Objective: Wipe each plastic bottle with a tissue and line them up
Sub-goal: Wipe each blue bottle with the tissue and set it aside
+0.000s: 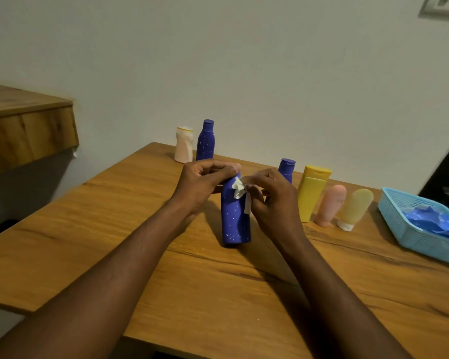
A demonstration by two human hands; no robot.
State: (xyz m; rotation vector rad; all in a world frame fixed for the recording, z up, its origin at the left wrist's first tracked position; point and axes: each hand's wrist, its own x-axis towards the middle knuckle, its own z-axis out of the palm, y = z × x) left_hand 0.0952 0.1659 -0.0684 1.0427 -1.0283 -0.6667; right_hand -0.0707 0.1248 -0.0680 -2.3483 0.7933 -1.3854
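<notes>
A dark blue speckled bottle (235, 218) stands upright in the middle of the wooden table (166, 255). My left hand (205, 182) grips its top, covering the cap. My right hand (270, 200) pinches a crumpled white tissue (240, 191) against the bottle's upper right side. At the back left a white bottle (184, 145) and a second blue bottle (205, 141) stand side by side near the wall. To the right stand a third blue bottle (286, 169), partly hidden by my right hand, a yellow bottle (312, 191), a pink tube (331, 206) and a pale yellow tube (354, 209).
A light blue plastic basket (410, 234) holding blue material sits at the table's right edge. A wooden shelf (24, 125) juts out at the upper left. The wall runs close behind the table. Bare tabletop lies in front of the held bottle.
</notes>
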